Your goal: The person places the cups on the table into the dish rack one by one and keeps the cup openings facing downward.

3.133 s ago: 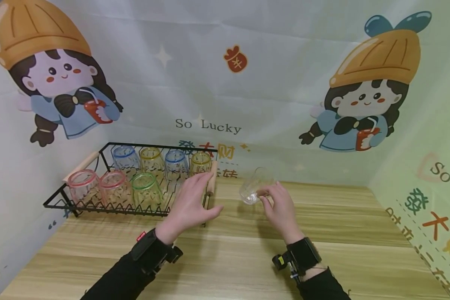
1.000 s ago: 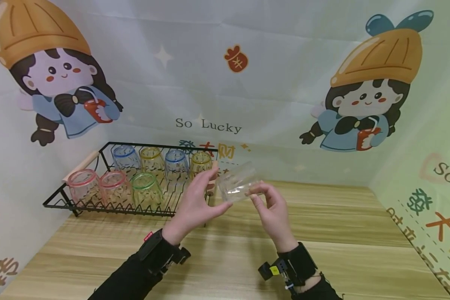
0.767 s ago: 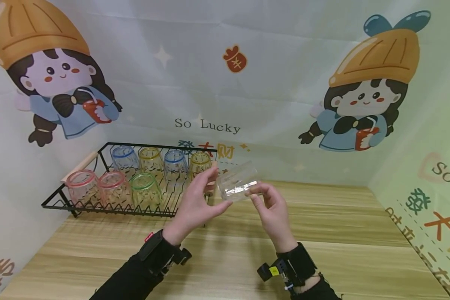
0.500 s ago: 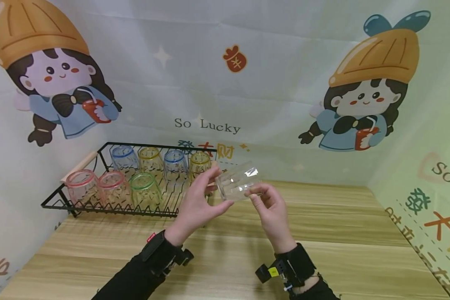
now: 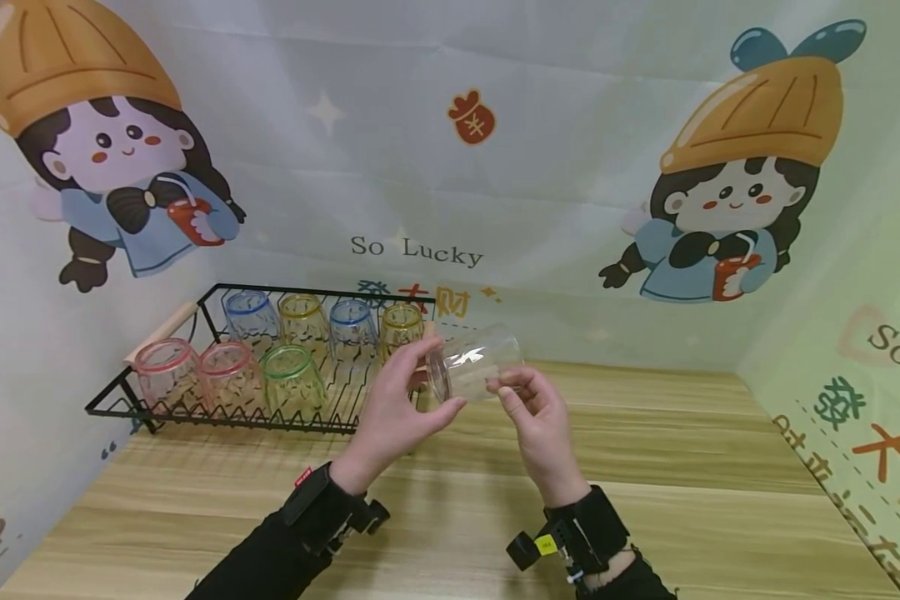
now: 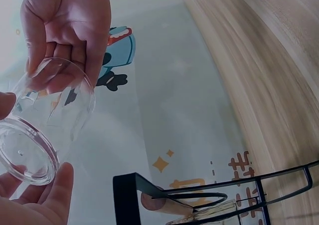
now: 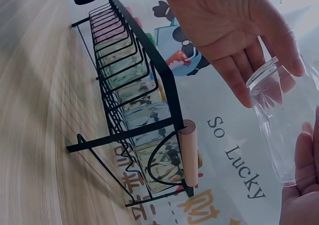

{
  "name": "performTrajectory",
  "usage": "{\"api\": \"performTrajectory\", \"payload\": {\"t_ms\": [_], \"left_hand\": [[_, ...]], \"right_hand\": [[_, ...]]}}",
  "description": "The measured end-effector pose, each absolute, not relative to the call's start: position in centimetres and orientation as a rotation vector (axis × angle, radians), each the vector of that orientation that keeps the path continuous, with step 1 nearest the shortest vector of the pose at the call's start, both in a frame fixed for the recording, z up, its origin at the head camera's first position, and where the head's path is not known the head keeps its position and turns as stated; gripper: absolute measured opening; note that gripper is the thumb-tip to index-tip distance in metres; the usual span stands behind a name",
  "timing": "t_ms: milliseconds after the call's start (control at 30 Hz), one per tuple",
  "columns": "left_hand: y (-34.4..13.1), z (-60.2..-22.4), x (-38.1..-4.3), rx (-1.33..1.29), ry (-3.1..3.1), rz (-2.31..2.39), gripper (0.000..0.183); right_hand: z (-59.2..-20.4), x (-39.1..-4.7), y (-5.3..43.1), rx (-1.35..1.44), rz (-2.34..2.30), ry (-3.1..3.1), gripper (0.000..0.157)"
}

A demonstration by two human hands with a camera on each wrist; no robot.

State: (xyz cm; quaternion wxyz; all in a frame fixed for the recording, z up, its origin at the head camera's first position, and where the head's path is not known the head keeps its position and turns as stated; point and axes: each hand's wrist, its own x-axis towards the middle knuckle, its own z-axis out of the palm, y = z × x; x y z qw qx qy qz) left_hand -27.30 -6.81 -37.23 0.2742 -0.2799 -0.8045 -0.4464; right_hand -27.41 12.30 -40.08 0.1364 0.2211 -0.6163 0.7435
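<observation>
A clear drinking glass is held tilted almost onto its side above the table, base to the left and mouth to the right. My right hand pinches its rim between thumb and fingers. Around the base curl the thumb and fingers of my left hand, forming a C. The left wrist view shows the thick glass base between the left thumb and fingertips, with the right hand at the rim. In the right wrist view, the left fingers lie partly behind the glass.
Left of the hands stands a black wire rack with wooden handles. Several coloured glasses sit in it, including a green-rimmed glass and a red-rimmed glass. A printed cloth hangs behind the wooden table.
From right of the rack, the glass has come left and tipped over between both hands. My left hand has moved right to its base. Over the last second the glass has turned slightly.
</observation>
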Motion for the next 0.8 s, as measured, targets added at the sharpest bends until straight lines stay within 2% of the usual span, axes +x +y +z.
{"api": "performTrajectory", "payload": {"t_ms": [367, 800], "left_hand": [[-7.2, -36.6, -27.1, -0.709, -2.176, -1.186, 0.072], [-8.4, -36.2, -27.1, -0.698, -2.221, -1.164, 0.072]], "right_hand": [[-40.1, -27.5, 12.7, 0.734, 2.178, -1.748, 0.032], [-40.5, -27.5, 13.8, 0.776, 2.154, -1.78, 0.036]]}}
